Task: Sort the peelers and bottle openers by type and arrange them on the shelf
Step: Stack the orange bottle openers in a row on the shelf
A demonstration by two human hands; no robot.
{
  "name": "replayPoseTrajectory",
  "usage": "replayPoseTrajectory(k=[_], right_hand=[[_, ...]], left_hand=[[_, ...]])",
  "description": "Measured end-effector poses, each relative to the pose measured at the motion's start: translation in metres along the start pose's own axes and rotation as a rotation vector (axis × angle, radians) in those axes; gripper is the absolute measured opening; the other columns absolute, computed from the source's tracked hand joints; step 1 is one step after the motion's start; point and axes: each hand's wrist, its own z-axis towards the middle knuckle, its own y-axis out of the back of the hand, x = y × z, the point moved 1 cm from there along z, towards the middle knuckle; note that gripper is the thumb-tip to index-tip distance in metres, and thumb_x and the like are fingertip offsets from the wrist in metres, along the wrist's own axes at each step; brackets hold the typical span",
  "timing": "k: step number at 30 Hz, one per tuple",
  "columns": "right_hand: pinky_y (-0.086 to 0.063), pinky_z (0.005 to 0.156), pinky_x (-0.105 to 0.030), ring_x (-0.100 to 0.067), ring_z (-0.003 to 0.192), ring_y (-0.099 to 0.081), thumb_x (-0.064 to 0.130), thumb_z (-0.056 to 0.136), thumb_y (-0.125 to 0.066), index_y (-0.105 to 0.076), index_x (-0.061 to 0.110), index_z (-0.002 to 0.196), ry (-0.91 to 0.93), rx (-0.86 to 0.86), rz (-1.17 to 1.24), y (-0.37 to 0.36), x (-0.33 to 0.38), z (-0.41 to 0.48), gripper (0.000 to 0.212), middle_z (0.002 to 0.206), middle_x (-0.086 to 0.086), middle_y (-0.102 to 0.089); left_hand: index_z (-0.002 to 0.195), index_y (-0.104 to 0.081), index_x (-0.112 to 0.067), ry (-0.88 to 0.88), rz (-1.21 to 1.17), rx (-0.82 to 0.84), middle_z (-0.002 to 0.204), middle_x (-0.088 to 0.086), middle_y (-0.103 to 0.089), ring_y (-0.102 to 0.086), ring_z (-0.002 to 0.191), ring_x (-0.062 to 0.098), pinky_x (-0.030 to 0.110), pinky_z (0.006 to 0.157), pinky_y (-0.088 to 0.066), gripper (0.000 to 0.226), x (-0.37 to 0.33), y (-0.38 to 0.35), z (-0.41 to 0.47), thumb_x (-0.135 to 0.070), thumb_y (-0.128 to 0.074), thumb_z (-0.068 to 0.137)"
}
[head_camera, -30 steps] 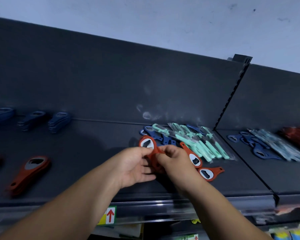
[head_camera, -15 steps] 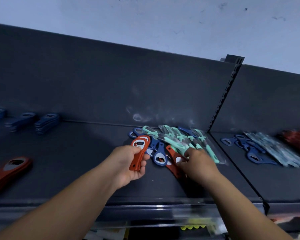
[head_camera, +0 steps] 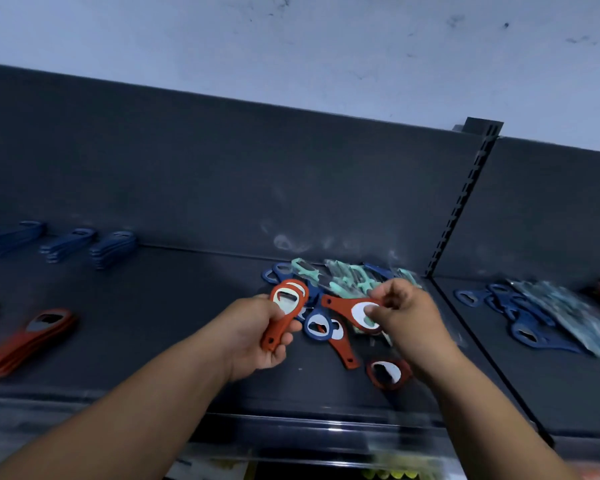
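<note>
Hands over dark grey metal shelf [head_camera: 153, 323]: left hand [head_camera: 257, 337], fingers clenched round the handles of a small stack of orange-red plastic bottle openers [head_camera: 284, 311]; right hand [head_camera: 406, 317], fingers pinching the round head of a single orange-red bottle opener [head_camera: 347, 308], handle pointing left. Below and between them, loose on the shelf: other orange-red openers [head_camera: 387, 374] and a blue plastic opener [head_camera: 317, 327]. Behind: heap of mint-green peelers in clear packets [head_camera: 343, 278]; far left, at the back panel, stacks of blue openers [head_camera: 111, 245].

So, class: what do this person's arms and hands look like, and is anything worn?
The left forearm and right forearm are bare, with no sleeves in view. The left hand and right hand have no gloves; no watch, bracelet or ring shows.
</note>
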Motion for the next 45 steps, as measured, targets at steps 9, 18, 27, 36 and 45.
replayPoseTrajectory(k=[9, 18, 27, 36, 45], right_hand=[[-0.053, 0.068, -0.028, -0.008, 0.064, -0.059, -0.005, 0.079, -0.07, -0.061, 0.021, 0.083, 0.23, 0.495, -0.094, -0.033, 0.055, 0.008, 0.028, 0.072, 0.003, -0.063], [-0.054, 0.083, -0.033, -0.017, 0.09, -0.059, 0.014, 0.097, -0.052, -0.056, 0.025, 0.12, -0.038, 0.592, 0.249, -0.078, 0.047, -0.003, 0.026, 0.103, -0.001, -0.06], [-0.039, 0.064, -0.036, -0.023, 0.07, -0.049, 0.023, 0.084, -0.068, -0.053, 0.022, 0.071, -0.057, 0.303, 0.451, -0.114, 0.046, -0.006, 0.02, 0.073, -0.013, -0.052], [-0.054, 0.064, -0.031, -0.012, 0.067, -0.057, 0.028, 0.097, -0.053, -0.047, 0.02, 0.073, -0.19, 0.486, 0.437, -0.117, 0.049, -0.004, 0.026, 0.069, -0.002, -0.055], [-0.053, 0.057, -0.028, -0.016, 0.058, -0.06, 0.032, 0.098, -0.051, -0.045, 0.017, 0.081, -0.287, 0.528, 0.39, -0.131, 0.062, 0.0, 0.024, 0.076, -0.008, -0.054]], left_hand=[[0.093, -0.063, -0.016, -0.003, 0.203, 0.17, 0.075, 0.006, -0.062, -0.049, 0.056, 0.013, 0.022, 0.052, -0.038, 0.028, -0.002, -0.002, -0.01, -0.032, -0.041, 0.095], [0.112, -0.043, -0.02, -0.373, 0.712, -0.043, 0.092, 0.001, -0.057, -0.051, 0.075, 0.012, 0.024, 0.059, -0.042, 0.029, -0.001, 0.012, -0.009, -0.006, -0.047, 0.088], [0.105, -0.038, -0.022, -0.564, 1.005, -0.347, 0.094, -0.005, -0.052, -0.054, 0.077, 0.009, 0.022, 0.056, -0.037, 0.029, -0.002, 0.026, -0.01, -0.032, -0.059, 0.088], [0.103, -0.039, -0.021, -0.498, 0.931, -0.303, 0.104, -0.002, -0.038, -0.049, 0.081, 0.011, 0.023, 0.061, -0.037, 0.019, -0.002, 0.031, -0.009, -0.018, -0.05, 0.088], [0.101, -0.041, -0.018, -0.642, 1.468, -0.421, 0.104, 0.003, -0.053, -0.051, 0.088, 0.02, 0.03, 0.071, -0.036, 0.014, -0.001, 0.05, -0.016, -0.03, -0.034, 0.099]])
